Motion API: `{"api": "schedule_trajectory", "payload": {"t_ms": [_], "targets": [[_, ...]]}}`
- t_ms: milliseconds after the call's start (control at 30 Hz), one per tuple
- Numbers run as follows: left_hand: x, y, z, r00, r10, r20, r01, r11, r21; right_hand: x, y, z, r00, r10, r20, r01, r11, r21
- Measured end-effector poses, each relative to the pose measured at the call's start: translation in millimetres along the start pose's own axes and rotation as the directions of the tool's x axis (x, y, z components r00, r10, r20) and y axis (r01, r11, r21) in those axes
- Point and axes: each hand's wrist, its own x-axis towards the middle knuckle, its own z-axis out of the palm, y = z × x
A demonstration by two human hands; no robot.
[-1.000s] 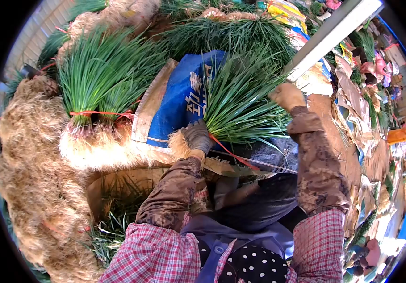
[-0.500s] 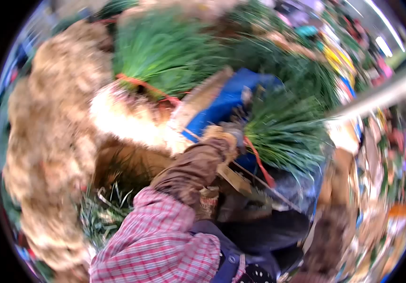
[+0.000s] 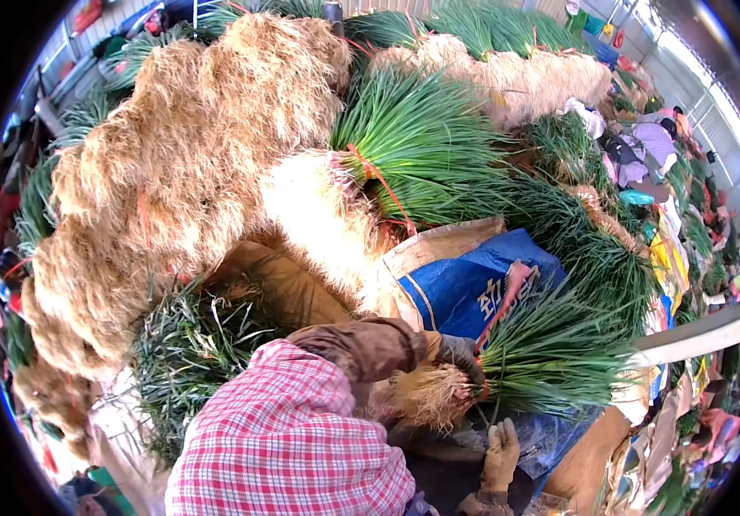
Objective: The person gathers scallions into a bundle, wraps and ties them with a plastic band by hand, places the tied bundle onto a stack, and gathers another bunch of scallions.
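My left hand [image 3: 457, 354], in a grey-and-tan glove, is closed around the neck of a bundle of green onions [image 3: 550, 353], just above its roots. The pale, stringy roots [image 3: 434, 396] point toward me and the green leaves fan out to the right. A red tie [image 3: 503, 305] runs round the bundle, its loose end sticking up. Just below the bundle is my right hand [image 3: 500, 454], in a tan glove, fingers stretched upward. Whether it touches a thin dark strand there I cannot tell. A blue sack [image 3: 451, 297] with white lettering lies behind the bundle.
A tall heap of root ends [image 3: 181, 163] fills the left. Another tied bundle [image 3: 421, 146] lies beyond the blue sack. Loose green leaves [image 3: 206, 353] lie beside my left arm. A pale curved bar [image 3: 705, 335] juts in from the right.
The view has shifted and sharpened. My left hand still grips the bundle, now nearer my body. My right hand has come from the far right to just below the bundle.
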Motion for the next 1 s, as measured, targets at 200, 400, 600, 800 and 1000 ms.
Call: {"api": "schedule_trajectory", "payload": {"t_ms": [200,400,600,800,1000], "targets": [[-86.3,104.9,-11.5,0.980,0.193,-0.048,-0.193,0.981,-0.008,-1.5,-9.5,-8.0,0.999,-0.025,-0.040,0.029,0.994,0.109],[-158.7,214.4,-124.0,0.939,0.259,-0.225,-0.177,0.928,0.329,-0.2,8.7,-12.3,0.998,-0.030,-0.056,0.036,0.995,0.097],[-243.3,338.9,-200.7,0.672,0.610,-0.420,0.003,0.565,0.825,-2.0,3.2,-9.1,0.998,-0.010,-0.062,0.015,0.997,0.082],[-279.4,325.2,-323.1,0.474,0.470,-0.745,0.821,0.071,0.567,-2.6,7.0,-2.3,0.989,-0.142,-0.038,0.144,0.989,0.044],[-236.7,266.8,-386.9,0.440,0.459,-0.772,0.880,-0.051,0.472,-14.4,8.7,5.1,0.961,-0.257,-0.102,0.237,0.955,-0.177]]}}
